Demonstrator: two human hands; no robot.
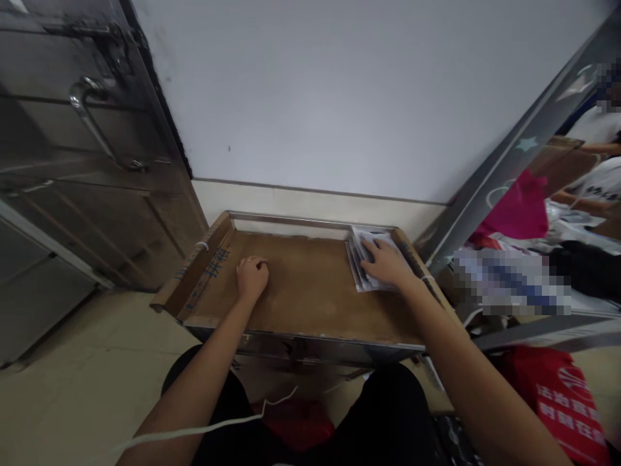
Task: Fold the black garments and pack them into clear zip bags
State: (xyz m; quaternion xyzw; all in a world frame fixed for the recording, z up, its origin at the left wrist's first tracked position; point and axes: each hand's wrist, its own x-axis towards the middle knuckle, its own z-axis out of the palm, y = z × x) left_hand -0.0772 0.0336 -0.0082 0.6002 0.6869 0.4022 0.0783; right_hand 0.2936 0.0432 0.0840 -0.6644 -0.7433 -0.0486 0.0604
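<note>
My left hand [251, 277] rests on the left part of the cardboard sheet [305, 285], its fingers curled in and nothing visible in them. At the right end, my right hand [383, 261] lies on top of a small stack of thin, clear plastic packets [358, 275] with whitish and dark edges. Its fingers are stretched out and spread over the packets, covering part of them. What the packets contain cannot be made out. The cardboard lines a small table with raised sides, and blue handwriting marks its left part.
A white wall [310, 97] rises behind the table, with a metal door [72, 142] at the left. On the right, a grey frame [524, 149] borders a cluttered worktable with a pink bag [521, 210] and other people's arms. A red bag [557, 401] lies below. A white cable [208, 428] crosses my lap.
</note>
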